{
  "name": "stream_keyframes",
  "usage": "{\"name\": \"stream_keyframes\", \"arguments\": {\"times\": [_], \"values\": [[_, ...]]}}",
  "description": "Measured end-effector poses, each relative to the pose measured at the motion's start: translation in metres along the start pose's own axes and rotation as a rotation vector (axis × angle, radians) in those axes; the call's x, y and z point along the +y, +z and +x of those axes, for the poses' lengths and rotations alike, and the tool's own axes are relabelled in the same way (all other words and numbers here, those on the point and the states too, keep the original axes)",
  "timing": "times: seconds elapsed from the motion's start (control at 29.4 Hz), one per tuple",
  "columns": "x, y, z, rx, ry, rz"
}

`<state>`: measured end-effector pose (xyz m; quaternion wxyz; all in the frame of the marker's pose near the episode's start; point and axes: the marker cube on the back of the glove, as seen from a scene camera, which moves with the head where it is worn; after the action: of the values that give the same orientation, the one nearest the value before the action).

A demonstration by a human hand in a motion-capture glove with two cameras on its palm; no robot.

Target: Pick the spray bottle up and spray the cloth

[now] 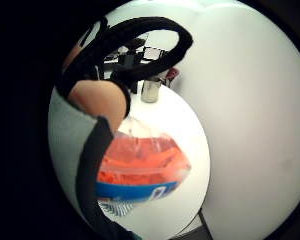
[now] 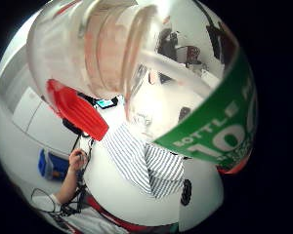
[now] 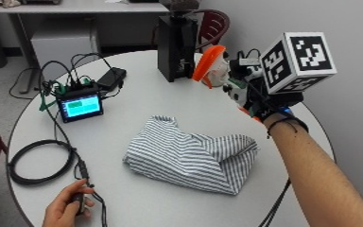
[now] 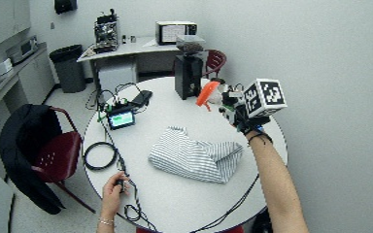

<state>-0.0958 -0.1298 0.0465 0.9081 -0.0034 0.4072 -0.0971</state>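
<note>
I am working at a round white desk [image 3: 169, 99], and the biggest thing on it is the striped cloth [image 3: 191, 153], lying bunched and folded near the middle so that it makes a broad target. Toward the far edge a black box-like stand [image 3: 174, 47] is standing upright, and a small green-lit screen [image 3: 80, 105] with its cables is sitting toward the left edge, well apart from the cloth, which I judge keeps it out of any mist.

I am holding the spray bottle [image 3: 214, 71] up off the desk, above its far right edge, with its orange head turned toward the cloth. My gloved right hand [image 3: 257, 97] is curling its fingers around the bottle; the palm views are filled by its clear body, orange liquid and green label, so it is sitting close in my palm. I am keeping it raised, I think, so the spray can fall across the cloth.

My bare left hand [image 3: 68, 208] is resting at the near edge, pinching a cable.
</note>
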Motion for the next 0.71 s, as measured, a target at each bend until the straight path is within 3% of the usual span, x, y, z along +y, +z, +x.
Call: {"name": "stream_keyframes", "arguments": {"times": [0.2,0.51,0.71], "values": [[0.037,0.053,-0.001,-0.049,-0.003,-0.151],[0.002,0.009,0.003,0.006,-0.023,-0.103],[0.038,0.052,0.008,0.082,-0.038,-0.197]]}}
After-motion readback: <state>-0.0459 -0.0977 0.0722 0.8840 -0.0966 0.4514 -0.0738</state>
